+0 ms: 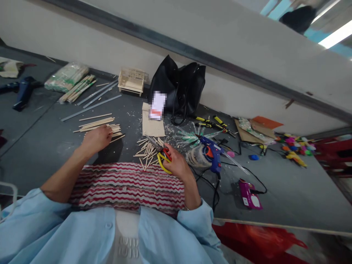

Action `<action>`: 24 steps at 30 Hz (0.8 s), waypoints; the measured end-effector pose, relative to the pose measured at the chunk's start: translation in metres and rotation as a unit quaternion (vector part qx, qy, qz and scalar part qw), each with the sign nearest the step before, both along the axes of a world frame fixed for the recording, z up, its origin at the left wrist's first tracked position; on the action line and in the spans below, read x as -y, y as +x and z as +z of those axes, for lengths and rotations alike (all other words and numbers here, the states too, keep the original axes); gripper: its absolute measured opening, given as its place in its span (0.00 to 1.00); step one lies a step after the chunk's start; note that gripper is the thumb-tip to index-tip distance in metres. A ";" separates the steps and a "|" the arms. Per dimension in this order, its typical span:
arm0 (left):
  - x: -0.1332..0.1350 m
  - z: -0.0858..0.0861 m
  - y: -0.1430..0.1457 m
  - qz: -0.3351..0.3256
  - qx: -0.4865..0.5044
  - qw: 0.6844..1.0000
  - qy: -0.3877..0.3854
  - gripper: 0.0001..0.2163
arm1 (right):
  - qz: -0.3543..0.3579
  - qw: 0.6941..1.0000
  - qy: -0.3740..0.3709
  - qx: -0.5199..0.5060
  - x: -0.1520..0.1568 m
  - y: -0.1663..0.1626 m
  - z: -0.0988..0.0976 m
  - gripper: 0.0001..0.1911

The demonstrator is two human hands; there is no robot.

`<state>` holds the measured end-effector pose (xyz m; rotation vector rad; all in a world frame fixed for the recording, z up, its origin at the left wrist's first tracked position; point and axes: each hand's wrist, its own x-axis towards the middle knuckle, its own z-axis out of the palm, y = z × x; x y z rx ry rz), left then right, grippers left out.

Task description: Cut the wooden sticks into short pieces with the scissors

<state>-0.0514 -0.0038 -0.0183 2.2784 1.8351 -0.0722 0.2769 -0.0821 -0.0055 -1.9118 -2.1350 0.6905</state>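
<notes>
My left hand point(99, 138) is over a spread of long wooden sticks point(96, 124), its fingers curled together at a stick near their right ends. My right hand point(177, 161) is closed around the handles of snips point(164, 157), one handle red and one yellow. The grey blades point up and left over a heap of short cut sticks point(148, 154). Below both hands lies a striped red and white cloth point(129, 185). A beige piece of card point(152, 126), with a phone point(157, 106) on its upper part, lies just beyond the short sticks.
Right of my right hand, a blue glue gun point(216, 156) leans on a clear jar point(198, 157), its cable trailing around. A black bag point(178, 86) and a small stick model point(132, 80) stand by the wall. Pliers point(211, 124) and a purple box point(250, 194) lie rightward.
</notes>
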 end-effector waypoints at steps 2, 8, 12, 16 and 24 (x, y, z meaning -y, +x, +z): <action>0.002 0.004 0.003 -0.006 -0.046 0.999 0.006 0.13 | -0.006 1.000 0.003 -0.009 0.001 0.000 -0.002 0.36; 0.007 0.012 0.008 -0.027 -0.062 0.998 0.015 0.12 | -0.081 0.994 0.037 -0.070 -0.004 0.001 -0.013 0.29; 0.005 0.011 0.007 -0.023 -0.060 0.998 0.012 0.12 | -0.097 0.985 0.073 -0.123 -0.007 -0.001 -0.016 0.23; 0.002 0.011 0.000 -0.016 -0.018 1.000 0.003 0.11 | -0.087 0.981 0.115 -0.131 -0.003 -0.007 -0.016 0.24; 0.002 0.006 -0.005 -0.044 0.066 0.997 0.016 0.09 | -0.028 0.971 0.217 -0.092 0.004 -0.020 -0.030 0.26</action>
